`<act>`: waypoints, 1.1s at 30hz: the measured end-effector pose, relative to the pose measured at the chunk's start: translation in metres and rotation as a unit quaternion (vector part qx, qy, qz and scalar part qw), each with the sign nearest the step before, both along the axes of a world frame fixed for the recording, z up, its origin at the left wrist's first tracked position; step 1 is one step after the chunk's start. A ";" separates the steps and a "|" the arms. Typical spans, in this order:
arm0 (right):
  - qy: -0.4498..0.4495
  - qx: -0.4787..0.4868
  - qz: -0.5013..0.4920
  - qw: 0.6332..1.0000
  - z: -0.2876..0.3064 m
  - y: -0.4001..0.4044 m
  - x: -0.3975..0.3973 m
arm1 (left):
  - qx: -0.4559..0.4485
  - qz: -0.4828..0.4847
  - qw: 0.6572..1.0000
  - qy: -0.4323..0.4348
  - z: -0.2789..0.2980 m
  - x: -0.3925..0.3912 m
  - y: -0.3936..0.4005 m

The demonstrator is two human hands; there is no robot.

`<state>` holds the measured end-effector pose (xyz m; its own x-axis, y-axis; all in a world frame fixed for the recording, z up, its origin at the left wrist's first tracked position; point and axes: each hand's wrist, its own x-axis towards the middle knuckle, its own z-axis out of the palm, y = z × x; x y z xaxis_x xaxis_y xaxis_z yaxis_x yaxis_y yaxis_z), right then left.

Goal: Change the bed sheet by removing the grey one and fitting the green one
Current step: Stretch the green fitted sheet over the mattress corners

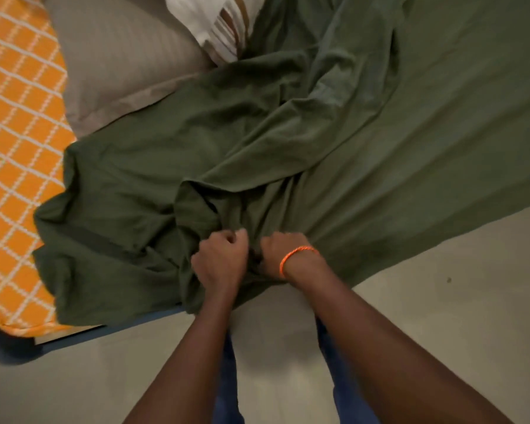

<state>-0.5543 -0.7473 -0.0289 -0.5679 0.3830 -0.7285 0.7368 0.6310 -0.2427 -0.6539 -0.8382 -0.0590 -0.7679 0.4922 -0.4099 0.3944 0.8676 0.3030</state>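
Left hand [219, 260]: fingers curled into a fist, gripping a gathered bunch of the green sheet [318, 154] at the near edge of the bed. Right hand [283, 254]: likewise curled, gripping the same bunch just beside the left hand, knuckles nearly touching. An orange cord bracelet [294, 255] sits on the right wrist. Both forearms reach forward from the bottom of the view, over blue trouser legs [227, 377].

Green sheet: folds radiate from the two fists across the bed. To the right it lies fairly flat and reaches the near edge of the bed; to the left it is heaped and wrinkled, with a dark band [95, 237] showing along one fold. Its left part overhangs the near left corner.

Mattress [16, 148]: orange cover with a white grid pattern, exposed along the left edge and at the near left corner, where the green sheet does not cover it.

Grey sheet [120, 62]: lies at the far left of the bed, beyond the green sheet and touching its edge. A white pillow with brown stripes [214, 26] rests at the far edge, between the grey cloth and the green.

Floor [441, 301]: pale, plain, along the near side of the bed. A blue bed frame [129, 327] edge shows beneath the near left corner.
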 end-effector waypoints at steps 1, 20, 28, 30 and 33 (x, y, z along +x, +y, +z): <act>0.019 0.006 -0.053 0.998 0.008 0.004 -0.017 | 0.032 0.032 0.999 0.028 0.005 -0.021 0.000; 0.039 0.193 -0.185 0.963 -0.042 -0.132 -0.220 | -0.016 -0.221 0.975 0.025 -0.003 -0.234 -0.064; 0.149 0.068 -0.138 0.977 -0.033 -0.178 -0.320 | 0.018 0.051 0.990 0.133 0.022 -0.347 -0.160; 0.186 -0.015 -0.154 0.970 -0.037 -0.191 -0.350 | 0.008 0.099 0.980 0.171 0.016 -0.383 -0.178; 0.206 -0.146 -0.141 0.957 -0.036 -0.206 -0.376 | 0.002 0.158 0.973 0.167 -0.014 -0.431 -0.197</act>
<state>-0.9300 -0.9532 -0.0646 -0.7337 0.3774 -0.5650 0.6722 0.2814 -0.6848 -1.0853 -1.0357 -0.0730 -0.9713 0.2105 -0.1104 0.1845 0.9605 0.2082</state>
